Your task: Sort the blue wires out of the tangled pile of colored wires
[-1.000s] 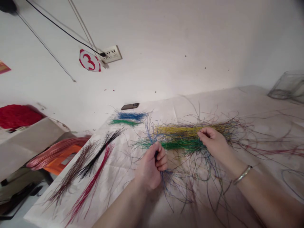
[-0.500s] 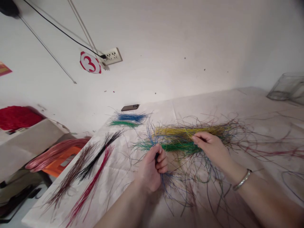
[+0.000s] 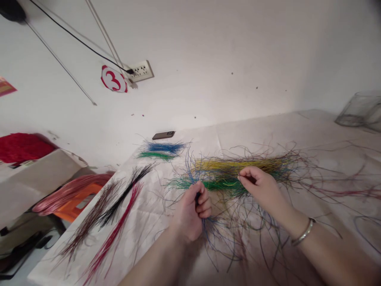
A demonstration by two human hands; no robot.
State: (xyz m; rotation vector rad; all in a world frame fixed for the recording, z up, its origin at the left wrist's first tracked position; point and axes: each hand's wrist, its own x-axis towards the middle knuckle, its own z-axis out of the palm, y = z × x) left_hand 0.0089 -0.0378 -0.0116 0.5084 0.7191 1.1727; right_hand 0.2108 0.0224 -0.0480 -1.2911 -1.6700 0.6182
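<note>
My left hand (image 3: 193,210) is closed in a fist around a bunch of blue wires (image 3: 210,228), whose ends stick out above and below the fingers. My right hand (image 3: 257,182) hovers over the long pile, thumb and forefinger pressed together; whatever they pinch is too thin to make out. Beneath it lie yellow wires (image 3: 220,165) along the back of the pile and green wires (image 3: 216,185) along its front. Loose tangled strands (image 3: 253,214) spill toward me below the right hand.
On the left of the cloth-covered table (image 3: 149,238) lie brown wires (image 3: 89,222), black wires (image 3: 127,190) and red wires (image 3: 116,234). Farther back are a blue bundle (image 3: 165,147), a green bundle (image 3: 157,155) and a phone (image 3: 163,135). A clear container (image 3: 354,113) stands at the right.
My right hand has shifted slightly left, and a short yellow strand now shows on the green wires near it. My left hand keeps its hold on the blue wires.
</note>
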